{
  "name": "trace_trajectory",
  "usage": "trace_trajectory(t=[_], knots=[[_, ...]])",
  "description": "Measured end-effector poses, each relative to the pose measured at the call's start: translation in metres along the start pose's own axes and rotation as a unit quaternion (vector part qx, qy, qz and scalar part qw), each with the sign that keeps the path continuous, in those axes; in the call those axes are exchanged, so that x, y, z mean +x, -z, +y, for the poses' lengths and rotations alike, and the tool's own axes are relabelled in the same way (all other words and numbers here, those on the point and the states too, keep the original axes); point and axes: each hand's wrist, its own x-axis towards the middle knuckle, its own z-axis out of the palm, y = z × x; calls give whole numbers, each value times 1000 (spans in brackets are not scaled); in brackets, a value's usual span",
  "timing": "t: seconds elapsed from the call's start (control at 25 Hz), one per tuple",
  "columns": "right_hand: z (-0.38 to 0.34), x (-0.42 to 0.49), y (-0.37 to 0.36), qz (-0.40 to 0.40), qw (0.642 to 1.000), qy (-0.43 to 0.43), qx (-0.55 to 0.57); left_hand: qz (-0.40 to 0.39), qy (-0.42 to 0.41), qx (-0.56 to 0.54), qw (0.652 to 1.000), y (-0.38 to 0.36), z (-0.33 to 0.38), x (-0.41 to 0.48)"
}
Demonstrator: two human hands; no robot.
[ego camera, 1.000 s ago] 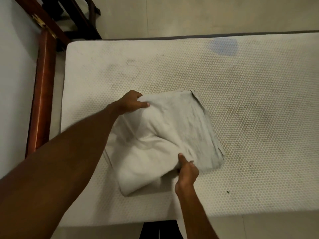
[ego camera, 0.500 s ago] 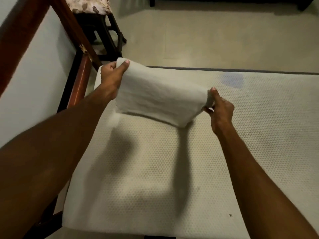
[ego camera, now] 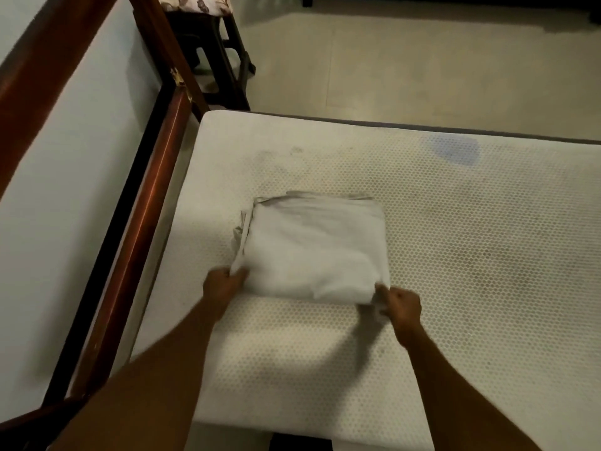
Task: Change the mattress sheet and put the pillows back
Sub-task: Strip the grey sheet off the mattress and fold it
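Dark wooden stool (ego camera: 224, 56) with floral cushion (ego camera: 195, 4), pale tiled floor (ego camera: 422, 66)

Probably a home bedroom: bare mattress (ego camera: 455, 255), wooden bed frame (ego camera: 140, 222), tiled floor (ego camera: 422, 66).

Readable text: none could be made out anywhere in the head view.
Mattress (ego camera: 455, 255): its cover carried only a honeycomb weave and a bluish stain near the far edge; no label, brand or number showed.
Folded sheet (ego camera: 312, 249): plain white cloth, no tag or print visible.
Bed frame (ego camera: 143, 222): bare polished wood with a small brass fitting at the corner, unmarked.
Stool cushion (ego camera: 195, 4): a floral print, no lettering.
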Motion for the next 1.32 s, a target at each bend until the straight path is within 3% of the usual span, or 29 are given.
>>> trace_trajectory(t=[0.16,0.4,0.64,0.88,1.0,1.08,1.16,1.24,1.32], knots=[[48,-32,6,-7,995,-28,-94,-43,109,-99,988,-13,-79,-48],[27,-20,7,-13,989,13,-145,-43,79,-100,991,-9,-64,-27],[2,16,-13,-5,999,-38,12,-76,74,-168,980,-29,-34,-2],[-8,-2,-15,-19,995,36,87,-81,6,-319,944,-9,-70,-20],[18,-3,-18,5,999,27,-25,-55,68,-222,971,-12,-99,-29],[21,-6,-29,43,993,31,-107,16,84,-122,989,-24,-104,-28],[11,-15,-45,104,962,112,-225,131,32,-16,991,-36,-93,-25],[3,-32,-66,139,878,293,-352,216,-128,117,961,-54,-76,-27],[-1,-53,-96,46,799,420,-428,151,-309,208,916,-79,-50,-31]])
